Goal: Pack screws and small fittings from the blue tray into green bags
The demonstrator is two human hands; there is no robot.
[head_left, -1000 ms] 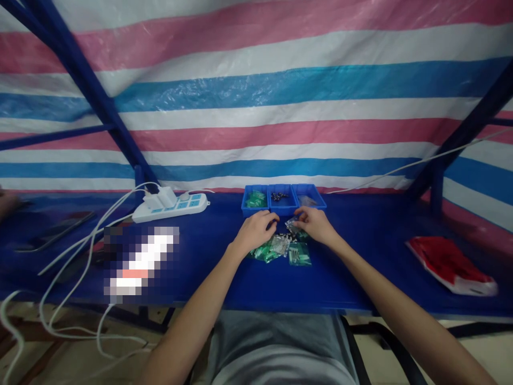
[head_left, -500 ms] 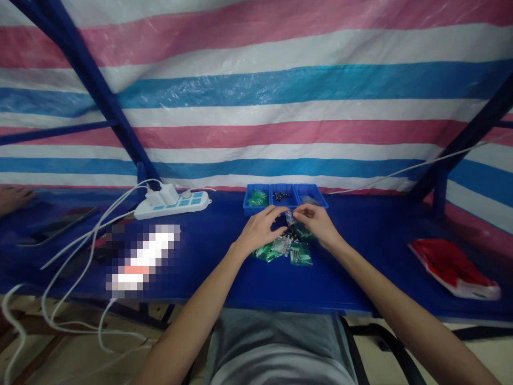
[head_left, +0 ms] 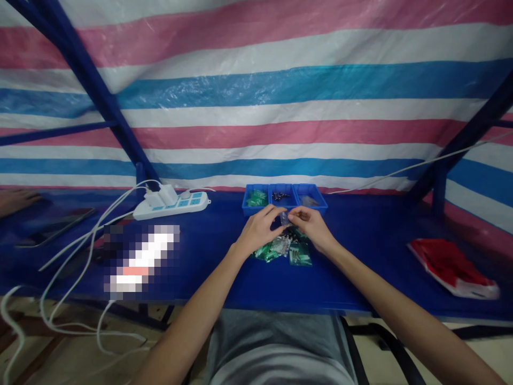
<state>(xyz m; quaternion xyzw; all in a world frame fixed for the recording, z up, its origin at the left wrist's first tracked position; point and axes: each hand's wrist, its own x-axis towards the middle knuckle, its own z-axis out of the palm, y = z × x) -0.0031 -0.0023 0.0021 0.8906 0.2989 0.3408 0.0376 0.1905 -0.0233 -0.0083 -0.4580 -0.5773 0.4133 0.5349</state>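
Observation:
A small clear plastic bag [head_left: 284, 218] is pinched between the thumb and fingers of my right hand [head_left: 315, 227]. Close on its left, my left hand [head_left: 258, 230] is curved with thumb and fingers apart; whether its fingertips touch the bag is hard to see. Below both hands lies a pile of small green and clear packets [head_left: 276, 248], partly covered by them. One packet with screw-like pieces [head_left: 300, 254] sits at the pile's right edge. Just behind stands a blue three-compartment tray [head_left: 245, 206], with green packets [head_left: 256, 199] at left, small dark pieces [head_left: 279, 196] in the middle and clear packets [head_left: 308, 201] at right.
A white power strip [head_left: 172, 207] with plugs and trailing cables [head_left: 94, 230] lies at left. Near it are a phone [head_left: 56, 227] and a blurred-out bright object [head_left: 144, 259]. Another person's hand [head_left: 18, 201] rests at far left. A red package [head_left: 451, 267] lies at right.
My right hand has shifted slightly left, bringing the small plastic bag closer to the left fingertips. My left hand has hardly moved.

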